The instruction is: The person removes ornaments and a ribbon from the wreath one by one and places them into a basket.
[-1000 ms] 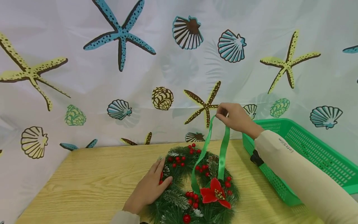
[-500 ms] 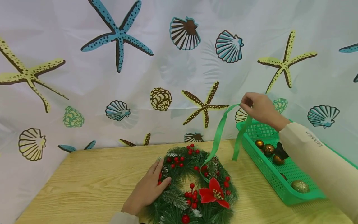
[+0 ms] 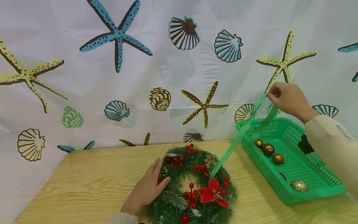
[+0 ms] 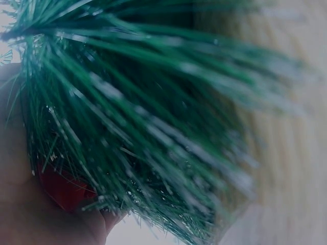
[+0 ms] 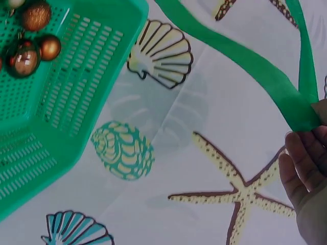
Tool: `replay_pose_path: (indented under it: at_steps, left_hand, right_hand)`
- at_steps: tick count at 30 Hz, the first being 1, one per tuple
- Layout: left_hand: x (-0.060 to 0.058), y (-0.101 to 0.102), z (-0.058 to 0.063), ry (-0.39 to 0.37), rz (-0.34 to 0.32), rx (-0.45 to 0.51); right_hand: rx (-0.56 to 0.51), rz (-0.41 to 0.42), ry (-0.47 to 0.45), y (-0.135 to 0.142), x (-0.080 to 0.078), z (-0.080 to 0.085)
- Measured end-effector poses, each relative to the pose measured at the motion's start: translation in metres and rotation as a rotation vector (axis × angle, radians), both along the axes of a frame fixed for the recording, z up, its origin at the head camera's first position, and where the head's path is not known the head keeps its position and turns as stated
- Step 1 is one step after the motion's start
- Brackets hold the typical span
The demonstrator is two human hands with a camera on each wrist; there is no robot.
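Observation:
A green wreath (image 3: 173, 199) with red berries, pine cones and frosted tips lies on the table. A red poinsettia flower (image 3: 213, 193) sits on its lower right. My left hand (image 3: 149, 186) rests on the wreath's left side, fingers extended; in the left wrist view, green needles (image 4: 143, 112) fill most of the picture beside that hand. Raised at the right, my right hand (image 3: 289, 99) pinches a green ribbon (image 3: 233, 144) between thumb and finger. One length of ribbon slants down to the wreath just above the flower, while a second tail hangs over the basket.
A green perforated basket (image 3: 296, 199) stands to the right, holding several baubles, among them a copper one (image 3: 278, 159) and a pale gold one (image 3: 299, 185). Behind the wooden table (image 3: 92, 180) hangs a white curtain (image 3: 173, 71) printed with starfish and shells.
My right hand has moved right and up, drawing the ribbon from above the wreath to over the basket. The baubles in the basket have come into view. My left hand stays on the wreath.

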State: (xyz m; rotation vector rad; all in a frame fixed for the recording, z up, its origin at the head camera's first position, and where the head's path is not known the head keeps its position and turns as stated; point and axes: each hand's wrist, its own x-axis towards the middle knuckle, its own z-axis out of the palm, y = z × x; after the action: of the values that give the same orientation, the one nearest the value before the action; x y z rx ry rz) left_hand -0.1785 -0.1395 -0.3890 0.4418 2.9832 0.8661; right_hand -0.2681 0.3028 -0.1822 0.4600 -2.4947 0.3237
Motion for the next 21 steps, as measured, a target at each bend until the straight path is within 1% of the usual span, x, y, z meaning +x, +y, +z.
replay_pose_path:
  at_steps: [11,18,21]
  left_hand:
    - [0.0,-0.001,-0.001,0.004,0.002,-0.003]
    - [-0.001,0.0,-0.001,0.006,-0.001,-0.003]
    - [-0.001,0.001,-0.001,0.004,-0.004,0.0]
  right_hand:
    - [-0.004,-0.105,0.007,0.037,0.004,0.012]
    - [-0.041,-0.261,-0.02,0.06,0.005,0.023]
    - [-0.052,-0.324,-0.011,0.073,0.007,0.028]
